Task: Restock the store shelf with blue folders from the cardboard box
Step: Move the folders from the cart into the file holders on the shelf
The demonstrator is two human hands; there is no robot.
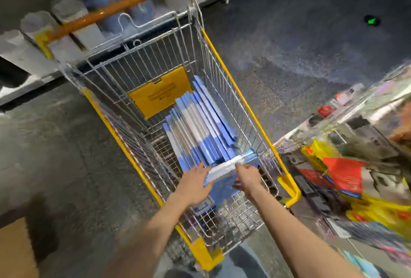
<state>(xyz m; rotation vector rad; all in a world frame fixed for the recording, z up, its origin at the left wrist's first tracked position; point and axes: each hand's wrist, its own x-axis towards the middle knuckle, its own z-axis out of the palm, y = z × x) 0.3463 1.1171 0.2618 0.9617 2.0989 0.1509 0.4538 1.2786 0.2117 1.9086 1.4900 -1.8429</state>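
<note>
Wire shopping cart (233, 82), orange handle (115, 6), yellow placard (160, 93), dark floor (289, 44), red packet (342, 173)

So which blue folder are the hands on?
The crosswise folder nearest the person, pale edge up: left hand and right hand both touch it. The other folders lean in a row behind it in the cart.

a row of blue folders (200, 126) is held on the wire bottom of a yellow-edged shopping cart (142, 68), which is stood on the dark speckled floor (289, 44).
</note>
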